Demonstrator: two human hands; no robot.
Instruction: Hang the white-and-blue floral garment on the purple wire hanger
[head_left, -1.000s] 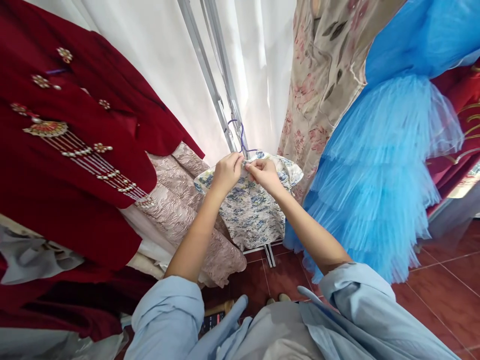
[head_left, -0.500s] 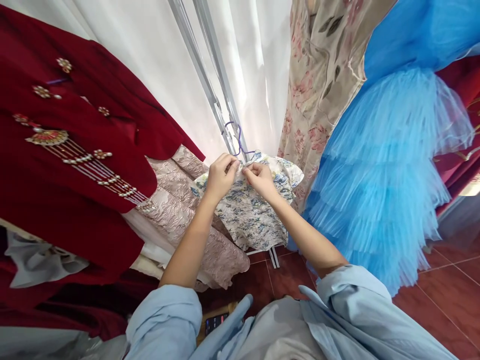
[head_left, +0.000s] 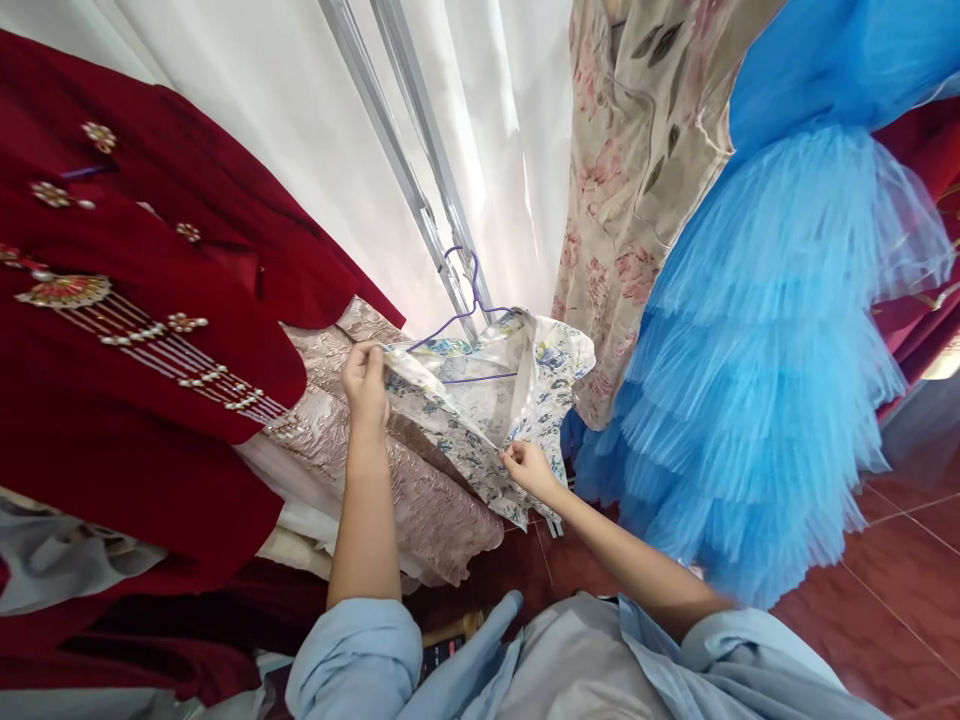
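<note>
A small white shirt [head_left: 442, 408] with a blue floral print hangs on a thin purple hanger [head_left: 475, 290] in the middle of the view. Its front is parted at the top, so the hanger's lower bar shows inside. My left hand [head_left: 366, 385] is closed on the shirt's edge near the shoulder on the left. Lower down, my right hand [head_left: 529, 468] pinches the front edge where the two sides meet. The fabric is stretched between both hands.
Silver rack poles [head_left: 427, 190] stand behind, before a white curtain [head_left: 262, 120]. A dark red beaded garment [head_left: 150, 400] and a pink textured one [head_left: 427, 500] hang at left. At right are a beige floral dress [head_left: 615, 200] and a blue tulle dress [head_left: 757, 330]. Red tiles [head_left: 847, 620] cover the floor.
My hands have parted from the shirt's neckline: the left went out to the left shoulder, the right moved down the front. The shirt's top has opened, exposing more of the hanger.
</note>
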